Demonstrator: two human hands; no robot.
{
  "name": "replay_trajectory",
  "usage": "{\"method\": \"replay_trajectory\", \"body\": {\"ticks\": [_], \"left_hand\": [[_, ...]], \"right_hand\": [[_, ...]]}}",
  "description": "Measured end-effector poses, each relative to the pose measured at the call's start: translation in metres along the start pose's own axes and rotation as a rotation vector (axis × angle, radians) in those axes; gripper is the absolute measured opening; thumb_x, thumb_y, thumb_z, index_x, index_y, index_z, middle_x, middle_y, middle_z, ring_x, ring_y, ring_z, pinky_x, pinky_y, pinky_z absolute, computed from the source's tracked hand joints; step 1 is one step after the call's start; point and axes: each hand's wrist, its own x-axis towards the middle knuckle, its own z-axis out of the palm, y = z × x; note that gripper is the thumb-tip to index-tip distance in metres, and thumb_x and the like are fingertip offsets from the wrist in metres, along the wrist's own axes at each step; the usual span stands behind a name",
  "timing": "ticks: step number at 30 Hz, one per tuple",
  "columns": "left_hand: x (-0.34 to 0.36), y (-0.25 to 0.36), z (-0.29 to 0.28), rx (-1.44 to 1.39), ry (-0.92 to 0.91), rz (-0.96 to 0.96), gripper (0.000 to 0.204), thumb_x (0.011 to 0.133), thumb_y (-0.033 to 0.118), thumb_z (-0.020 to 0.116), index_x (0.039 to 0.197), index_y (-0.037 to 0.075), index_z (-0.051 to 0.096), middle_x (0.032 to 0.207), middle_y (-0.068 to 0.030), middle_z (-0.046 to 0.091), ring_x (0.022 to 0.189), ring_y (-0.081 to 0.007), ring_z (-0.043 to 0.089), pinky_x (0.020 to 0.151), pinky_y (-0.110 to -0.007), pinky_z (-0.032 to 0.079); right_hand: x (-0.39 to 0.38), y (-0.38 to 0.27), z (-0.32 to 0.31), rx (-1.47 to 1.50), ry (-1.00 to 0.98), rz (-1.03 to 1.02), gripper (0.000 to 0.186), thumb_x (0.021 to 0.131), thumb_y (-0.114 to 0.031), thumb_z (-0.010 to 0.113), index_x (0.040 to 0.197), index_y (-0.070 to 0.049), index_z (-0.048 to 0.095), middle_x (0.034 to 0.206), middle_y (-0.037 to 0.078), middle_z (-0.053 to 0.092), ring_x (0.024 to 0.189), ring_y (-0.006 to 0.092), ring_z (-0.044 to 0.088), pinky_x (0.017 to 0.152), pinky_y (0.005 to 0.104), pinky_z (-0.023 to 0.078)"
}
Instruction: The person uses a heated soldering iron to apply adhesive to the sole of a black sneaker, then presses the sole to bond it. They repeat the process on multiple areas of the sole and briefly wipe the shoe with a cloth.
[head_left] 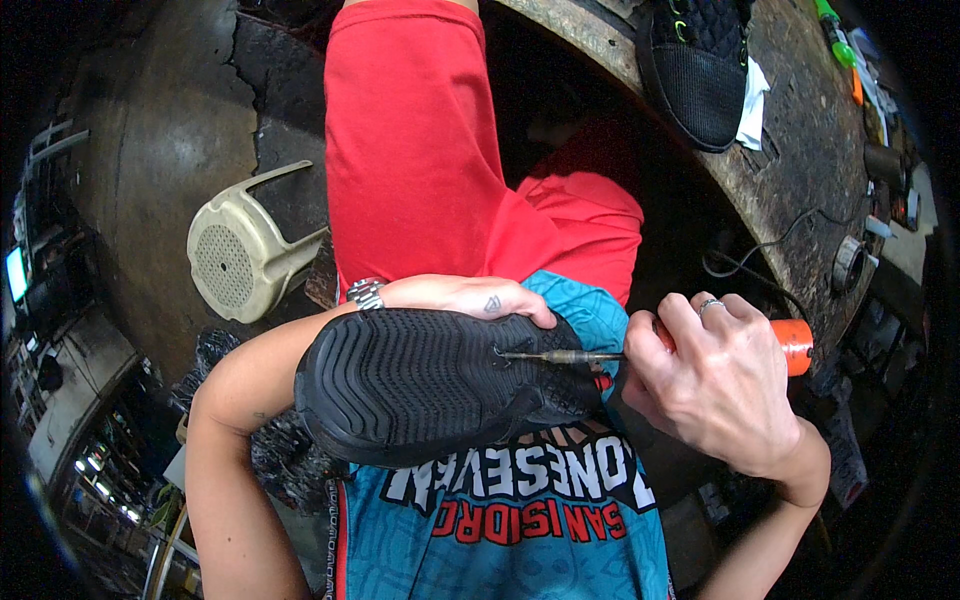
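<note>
A black shoe (420, 385) lies sideways across my lap, its grooved rubber sole facing up. My left hand (480, 296) grips its far edge; the thumb shows at the rim and the other fingers are hidden behind the shoe. From the right, my right hand (715, 375) is closed around an orange-handled pointed tool (797, 347) with a slim metal shaft, thicker partway along. Its tip meets the sole, near a small dark mark in the tread.
A worn wooden table (800, 190) curves along the right, holding another black shoe (697, 85), a thin black cable (775, 250), a tape roll (848, 263) and other small items. A beige plastic stool (235, 255) stands at left. Black plastic (285, 460) lies below my left arm.
</note>
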Motion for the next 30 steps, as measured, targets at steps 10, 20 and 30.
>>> {"method": "replay_trajectory", "body": {"ticks": [10, 20, 30], "left_hand": [[-0.013, 0.026, 0.004, 0.175, 0.007, 0.089, 0.051, 0.103, 0.020, 0.066, 0.148, 0.006, 0.050, 0.143, -0.0128, 0.058, 0.133, -0.0256, 0.056, 0.112, -0.040, 0.044], [-0.009, 0.020, 0.001, 0.037, -0.041, 0.062, 0.050, 0.103, 0.018, 0.065, 0.149, 0.006, 0.049, 0.143, -0.0117, 0.057, 0.134, -0.0247, 0.054, 0.114, -0.040, 0.042], [-0.008, 0.008, 0.004, -0.027, -0.012, 0.080, 0.050, 0.101, 0.014, 0.066, 0.149, 0.008, 0.050, 0.142, -0.0093, 0.058, 0.132, -0.0217, 0.055, 0.112, -0.038, 0.042]], "right_hand": [[0.004, 0.006, 0.004, 0.065, -0.002, -0.015, 0.038, 0.068, -0.030, 0.079, 0.090, -0.003, 0.063, 0.077, 0.007, 0.057, 0.068, 0.0242, 0.066, 0.060, 0.0381, 0.051], [0.010, 0.017, 0.010, 0.098, -0.010, -0.033, 0.035, 0.067, -0.029, 0.081, 0.083, -0.005, 0.062, 0.075, 0.008, 0.058, 0.069, 0.0263, 0.067, 0.062, 0.0395, 0.053], [0.017, 0.025, 0.014, 0.136, -0.007, -0.060, 0.033, 0.068, -0.030, 0.082, 0.081, -0.007, 0.063, 0.075, 0.008, 0.060, 0.070, 0.0272, 0.069, 0.065, 0.0407, 0.055]]}}
